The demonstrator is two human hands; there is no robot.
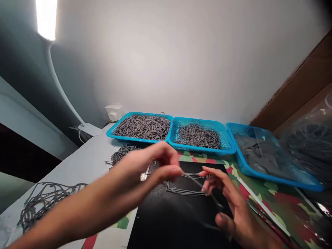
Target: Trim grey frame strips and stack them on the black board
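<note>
Stretched in from eight o'clock, the left hand (146, 160), forefinger arched, pinches a thin grey cord (192, 179) against its thumb. Toward four o'clock, the right hand (233, 197) has thumb and fingers spread around it; contact is unclear. Black mat (166, 223) lies bare at six; beyond its far edge, at twelve, stands a blue basket (199, 149).

A thin gray strand (193, 179) is slanting in the air above a black mat (176, 221).
Its upper visible end is sitting pinched in the left hand (142, 166); its length is running nearly straight down toward the right hand (237, 207), the lower part blurring.
</note>
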